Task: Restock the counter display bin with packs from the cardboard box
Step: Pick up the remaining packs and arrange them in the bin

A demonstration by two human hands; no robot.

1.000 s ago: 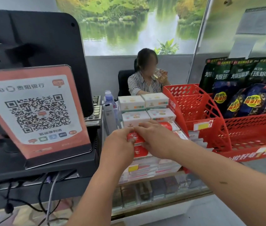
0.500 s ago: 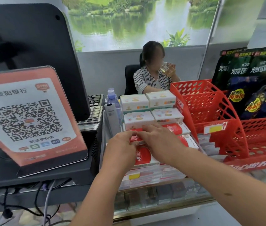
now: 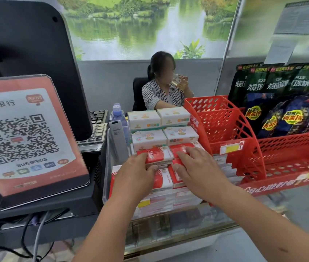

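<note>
A clear plastic display bin (image 3: 106, 168) on the counter holds rows of packs: white packs (image 3: 143, 120) at the back, red-and-white packs (image 3: 162, 179) toward the front. My left hand (image 3: 135, 176) pinches the left red pack (image 3: 158, 155) of the middle row, fingers on its top and thumb at its front edge. My right hand (image 3: 199, 167) holds the neighbouring right red pack (image 3: 180, 148) the same way, fingers spread over its top. No cardboard box is in view.
A QR payment sign (image 3: 23, 135) and a black monitor (image 3: 26, 59) stand at the left, with a keyboard (image 3: 97, 127) behind. A bottle (image 3: 118, 115) and a grey handset (image 3: 118, 140) sit beside the bin. A red rack (image 3: 231, 129) with dark snack bags (image 3: 282, 103) stands on the right. A seated person (image 3: 164, 87) drinks behind.
My hands, earlier close together over one red pack, have moved apart, each now on its own pack in the row. The view has shifted slightly closer.
</note>
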